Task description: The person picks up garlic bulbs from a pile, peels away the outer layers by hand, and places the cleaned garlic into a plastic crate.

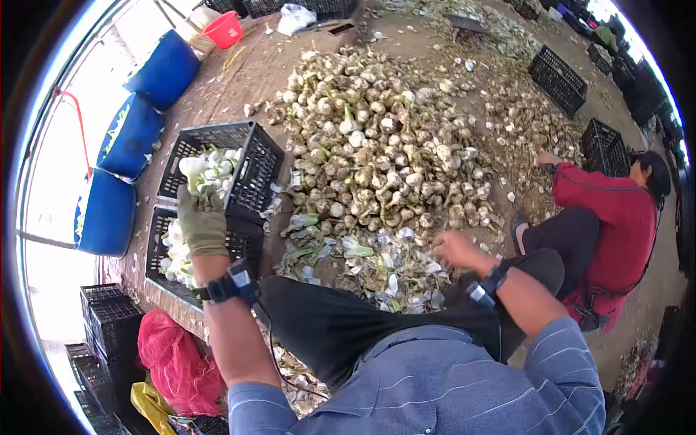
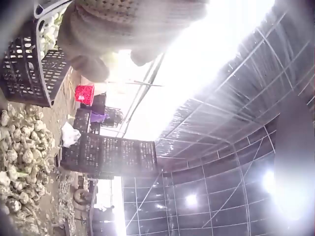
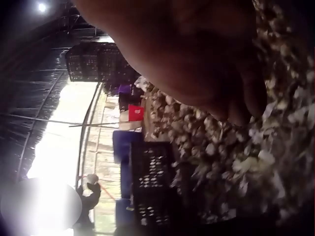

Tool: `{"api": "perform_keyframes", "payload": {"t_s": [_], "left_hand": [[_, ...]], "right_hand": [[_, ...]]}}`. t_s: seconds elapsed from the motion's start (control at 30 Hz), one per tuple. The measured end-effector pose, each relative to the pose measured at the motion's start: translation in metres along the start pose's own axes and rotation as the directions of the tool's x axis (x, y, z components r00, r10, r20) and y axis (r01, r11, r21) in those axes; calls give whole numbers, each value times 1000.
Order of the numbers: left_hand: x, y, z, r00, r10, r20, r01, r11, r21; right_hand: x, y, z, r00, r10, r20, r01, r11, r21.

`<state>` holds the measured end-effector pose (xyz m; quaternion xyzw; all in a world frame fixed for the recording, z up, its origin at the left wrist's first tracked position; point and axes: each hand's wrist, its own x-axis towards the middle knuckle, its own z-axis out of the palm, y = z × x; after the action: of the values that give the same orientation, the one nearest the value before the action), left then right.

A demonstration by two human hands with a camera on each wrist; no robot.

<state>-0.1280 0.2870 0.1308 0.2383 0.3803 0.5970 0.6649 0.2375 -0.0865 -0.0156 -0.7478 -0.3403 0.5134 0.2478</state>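
My left hand (image 1: 204, 221), in a greenish knitted glove, is raised over the black crates at the left. Its fingers hold a peeled white garlic bulb (image 1: 192, 167), which also shows above the dark glove in the right wrist view as a pale bulb (image 3: 92, 179). Behind it, more white garlic fills the upper crate (image 1: 254, 170). My bare right hand (image 1: 461, 250) hovers above loose garlic skins (image 1: 391, 272), fingers loosely bent with nothing seen in them. In front spreads a big heap of unpeeled garlic (image 1: 377, 145).
A lower crate (image 1: 174, 254) of white garlic stands by my left forearm. Blue barrels (image 1: 109, 214) line the left side, with a red bucket (image 1: 223, 30) beyond. A person in a red top (image 1: 605, 225) sits close at my right. A pink mesh sack (image 1: 177, 359) lies lower left.
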Motion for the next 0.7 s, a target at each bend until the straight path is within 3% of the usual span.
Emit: {"api": "perform_keyframes", "payload": {"t_s": [0.03,0.07,0.17,0.27,0.3,0.37,0.47,0.57,0.7], "left_hand": [[7,-2,-1,997,-61,-36,61,998,-18],[-2,-11,9,996,-38,-77,37,999,-16],[-41,-51,21,951,-174,254,165,985,58],[-94,-118,51,918,-353,179,315,926,207],[-113,-133,55,897,-404,181,351,898,267],[-130,-152,61,880,-454,137,389,856,341],[-142,-174,61,851,-517,94,441,800,406],[-148,-197,54,843,-529,98,401,739,542],[-158,-218,49,809,-575,119,386,673,631]], "right_hand": [[8,8,-15,997,72,-31,-74,995,-60],[17,21,-27,987,-106,-123,44,904,-425],[44,49,-55,993,-9,-121,-69,774,-629],[85,142,-46,959,-59,-276,-152,714,-684],[80,121,-48,969,49,-242,-206,700,-684],[82,118,-41,964,-15,-265,-169,736,-656],[97,125,-5,973,-152,-175,54,883,-466],[123,124,33,965,-218,-146,138,896,-423],[154,126,50,985,-4,-173,-32,979,-203]]}}
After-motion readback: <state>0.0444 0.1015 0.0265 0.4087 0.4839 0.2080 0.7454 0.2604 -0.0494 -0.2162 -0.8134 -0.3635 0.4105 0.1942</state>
